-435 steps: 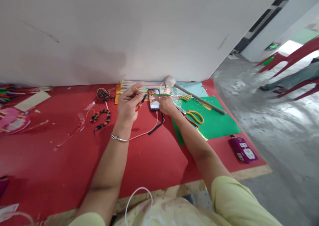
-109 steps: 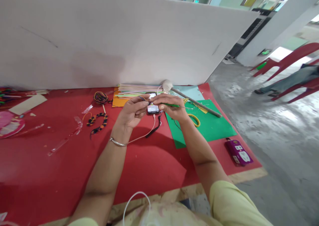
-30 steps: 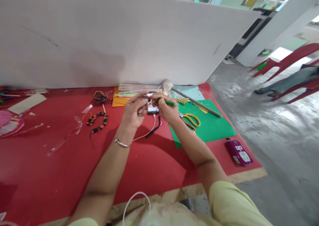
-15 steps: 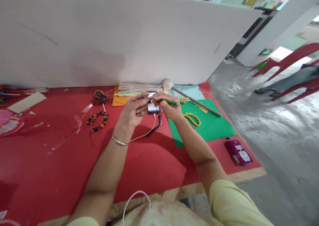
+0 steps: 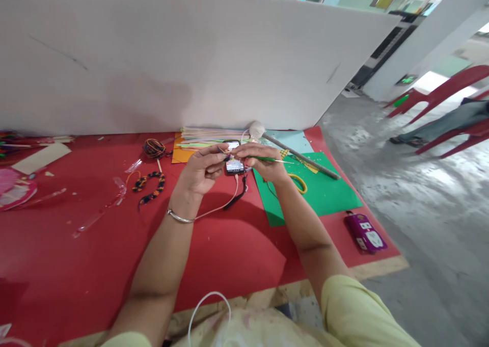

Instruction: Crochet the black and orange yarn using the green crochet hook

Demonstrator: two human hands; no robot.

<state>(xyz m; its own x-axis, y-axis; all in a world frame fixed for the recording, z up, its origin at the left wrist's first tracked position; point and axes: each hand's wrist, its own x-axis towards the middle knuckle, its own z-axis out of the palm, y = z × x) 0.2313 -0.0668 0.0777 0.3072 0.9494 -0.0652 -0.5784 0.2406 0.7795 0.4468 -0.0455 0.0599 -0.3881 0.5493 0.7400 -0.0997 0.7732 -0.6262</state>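
Toward nine o'clock on the red-covered worktop point(image 5: 114, 255), a black-and-orange knotted cord point(image 5: 159, 188) curls at six o'clock from a yarn ball point(image 5: 154, 148). Nearer the middle, the left hand point(image 5: 201, 169) has its grip pinched together on a dark yarn piece point(image 5: 228, 158), just above a lit phone point(image 5: 234, 167). The yarn piece lies at nine o'clock from the right hand, nearer the left; it looks small and bunched, largely hidden by fingertips. The right hand point(image 5: 272, 169) has its grip clamped on a slim green-handled tool point(image 5: 267, 159), long axis from nine to three o'clock; whether its nine-o'clock end touches the yarn cannot be told. At four o'clock, a yellow loop handle point(image 5: 303, 184) rests on a green sheet point(image 5: 317, 199).
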